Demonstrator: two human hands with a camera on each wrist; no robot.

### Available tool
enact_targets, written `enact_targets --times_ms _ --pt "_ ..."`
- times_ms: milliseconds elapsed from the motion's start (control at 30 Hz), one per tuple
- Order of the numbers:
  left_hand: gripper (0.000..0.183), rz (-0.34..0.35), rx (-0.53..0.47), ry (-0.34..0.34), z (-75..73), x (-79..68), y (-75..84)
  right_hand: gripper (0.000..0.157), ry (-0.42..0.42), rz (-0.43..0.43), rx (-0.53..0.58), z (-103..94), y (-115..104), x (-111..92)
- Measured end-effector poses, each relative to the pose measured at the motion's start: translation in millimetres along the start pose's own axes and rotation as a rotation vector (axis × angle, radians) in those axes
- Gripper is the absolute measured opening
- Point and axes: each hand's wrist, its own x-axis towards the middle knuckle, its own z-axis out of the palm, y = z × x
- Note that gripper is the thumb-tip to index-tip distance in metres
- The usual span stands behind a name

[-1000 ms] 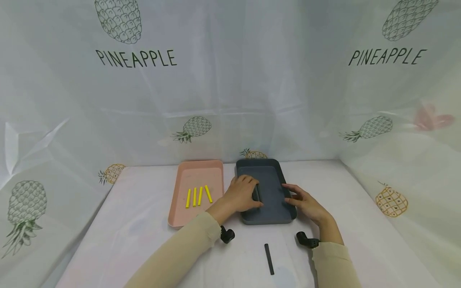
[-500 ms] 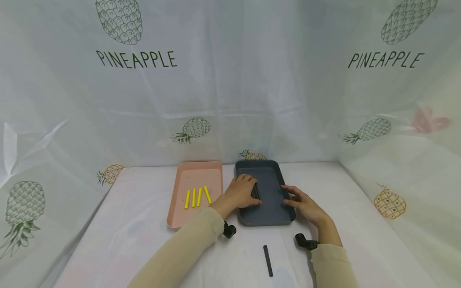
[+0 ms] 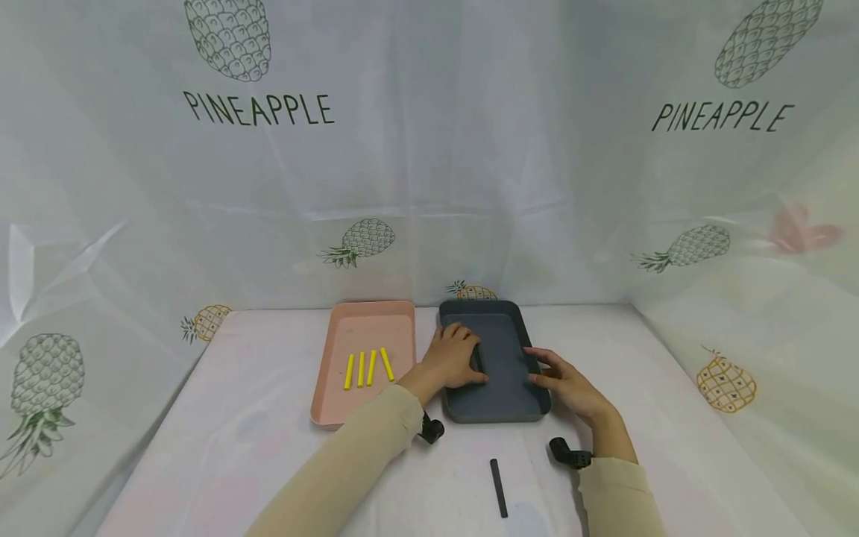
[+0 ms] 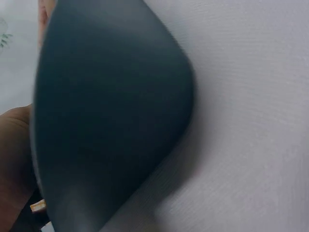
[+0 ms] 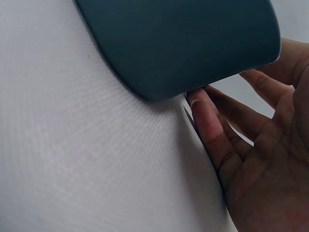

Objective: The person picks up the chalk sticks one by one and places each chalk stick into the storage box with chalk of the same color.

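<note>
A dark grey tray (image 3: 503, 350) stands at the back of the table. Over its left side, my left hand (image 3: 452, 362) bends with thumb and fingers around a black object (image 3: 477, 359); most of it is hidden, so I cannot tell its kind. In the left wrist view this hand (image 4: 14, 159) shows behind the tray wall (image 4: 116, 106). My right hand (image 3: 567, 384) holds the tray's right rim, thumb and index fingertips over the edge. The right wrist view shows the other fingers (image 5: 207, 123) low against the outer wall, near the tabletop.
Left of the dark tray stands a pink tray (image 3: 325, 399) with several yellow sticks (image 3: 361, 370) lying in it. A dark stick (image 3: 499, 488) lies on the white table near the front. A pineapple-print sheet (image 3: 429, 186) hangs behind.
Both hands keep their places at the dark tray. The left forearm and wrist have shifted slightly right. The sticks and trays lie as before.
</note>
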Motion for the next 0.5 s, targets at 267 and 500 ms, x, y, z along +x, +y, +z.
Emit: enact_targets --times_ms 267,500 --pt "0.079 -0.004 -0.005 0.001 7.7 1.1 -0.6 0.062 -0.002 -0.002 0.015 0.9 1.4 0.9" --pt "0.078 -0.007 -0.019 -0.007 10.3 2.6 -2.3 0.062 -0.005 -0.003 0.015 -0.3 3.6 1.4"
